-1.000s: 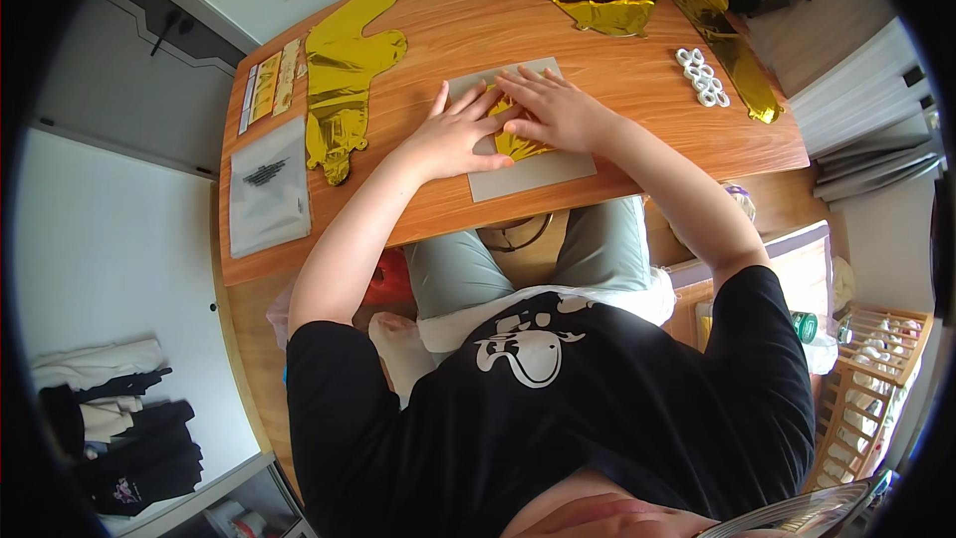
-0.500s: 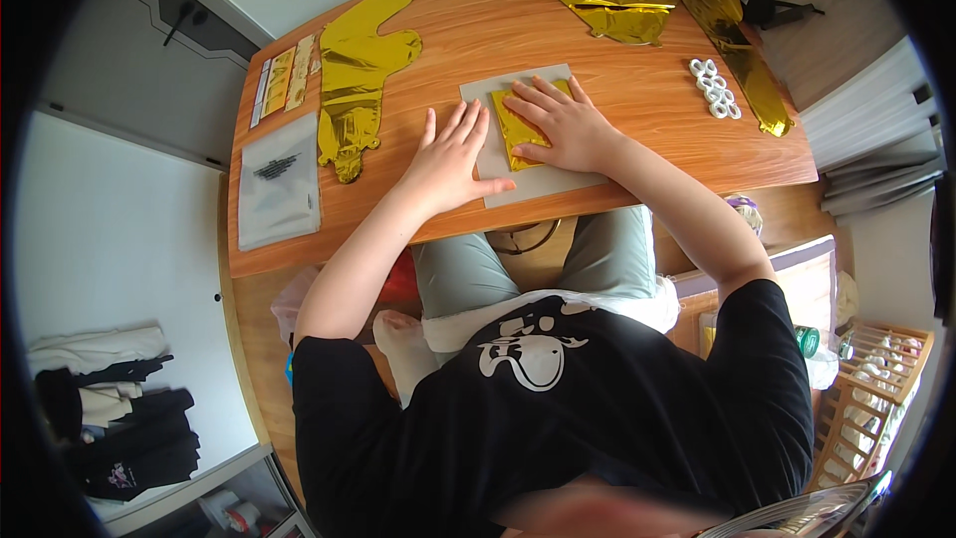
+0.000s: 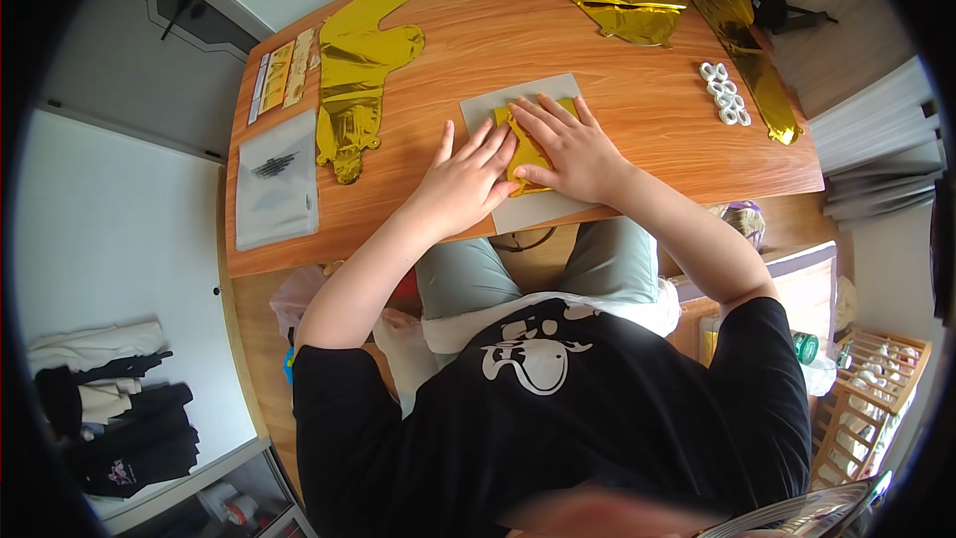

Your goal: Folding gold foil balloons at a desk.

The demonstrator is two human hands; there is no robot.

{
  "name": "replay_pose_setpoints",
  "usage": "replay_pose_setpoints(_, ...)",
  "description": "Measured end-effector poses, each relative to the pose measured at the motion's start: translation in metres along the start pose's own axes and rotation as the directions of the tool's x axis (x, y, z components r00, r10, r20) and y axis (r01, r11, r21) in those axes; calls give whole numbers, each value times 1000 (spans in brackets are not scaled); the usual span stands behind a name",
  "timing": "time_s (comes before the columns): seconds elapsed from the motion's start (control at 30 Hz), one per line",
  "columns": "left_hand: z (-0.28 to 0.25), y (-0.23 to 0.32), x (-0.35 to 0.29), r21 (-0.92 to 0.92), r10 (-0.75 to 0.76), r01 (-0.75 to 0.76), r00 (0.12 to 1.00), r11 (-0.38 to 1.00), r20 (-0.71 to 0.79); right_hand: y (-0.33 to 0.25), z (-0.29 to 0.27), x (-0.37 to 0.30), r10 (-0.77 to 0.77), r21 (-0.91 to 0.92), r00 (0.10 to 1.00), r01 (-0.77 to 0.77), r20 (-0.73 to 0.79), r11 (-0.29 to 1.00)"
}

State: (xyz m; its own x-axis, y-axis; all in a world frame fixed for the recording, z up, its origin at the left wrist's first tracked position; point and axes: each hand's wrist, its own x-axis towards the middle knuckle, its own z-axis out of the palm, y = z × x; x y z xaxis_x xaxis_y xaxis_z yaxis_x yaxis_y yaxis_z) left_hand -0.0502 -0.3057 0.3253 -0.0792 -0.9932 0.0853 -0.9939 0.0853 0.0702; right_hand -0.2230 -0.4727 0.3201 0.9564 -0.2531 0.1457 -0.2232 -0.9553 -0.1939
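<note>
A folded gold foil balloon (image 3: pixel 528 146) lies on a grey sheet (image 3: pixel 543 211) at the table's near edge. My right hand (image 3: pixel 573 147) rests flat over its right part, fingers stretched out and apart. Against the foil's left edge lies my left hand (image 3: pixel 465 176), its fingers extended, the fingertips touching the folded foil. Parts of the balloon and sheet are hidden beneath both hands.
A flat gold foil balloon (image 3: pixel 354 75) lies to the left, beside printed cards (image 3: pixel 282 77) and a clear plastic bag stack (image 3: pixel 277 184). More gold foil (image 3: pixel 637 0) spreads at the far right, near several white rings (image 3: pixel 725 95) and another foil strip (image 3: pixel 742 50).
My left hand has moved right, from the sheet to the foil's left edge. The foil and the sheet have shifted slightly nearer to me, with my right hand still on the foil.
</note>
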Motion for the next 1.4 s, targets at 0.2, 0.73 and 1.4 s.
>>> replay_pose_setpoints(0.2,-25,0,17,137,83,-81,997,987,-5,-1,0,0,-3,1,1000,3,-1,1000)
replay_pose_setpoints(0.73,29,8,75,-449,-96,-19,968,893,-231,18,8,-3,4,209,997,13,-81,978)
replay_pose_setpoints(1.4,23,23,74,-142,-98,80,987,987,-124,-10,-42,-84,635,644,769,-448,-75,619)
